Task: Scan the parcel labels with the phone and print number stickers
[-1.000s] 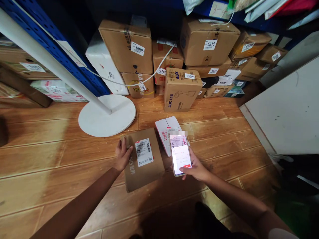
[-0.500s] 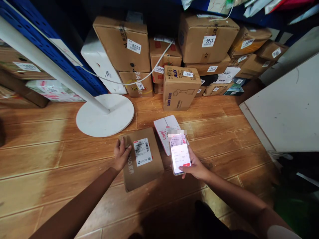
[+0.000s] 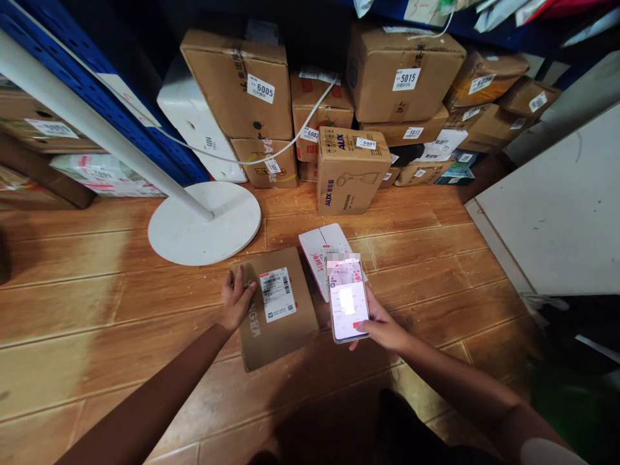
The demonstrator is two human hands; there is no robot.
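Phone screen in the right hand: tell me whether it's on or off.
On: the phone in the right hand glows bright white, showing a page.

Flat brown parcel (image 3: pixel 278 310) on wooden floor, lit phone (image 3: pixel 347 299) just beside

Floor: we see wooden planks (image 3: pixel 97 303).
On it: flat parcel (image 3: pixel 283 332), white box (image 3: pixel 317 248), lamp base (image 3: pixel 203 223), stacked cartons (image 3: pixel 349 177).

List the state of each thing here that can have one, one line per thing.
Phone: screen lit, held in the right hand above the floor.
Brown parcel: closed, flat on the floor, label up, left hand resting on its edge.
White parcel: closed, lying on the floor, partly behind the phone.
AUX box: closed, upright.
Box 6005: closed, tilted on the stack.
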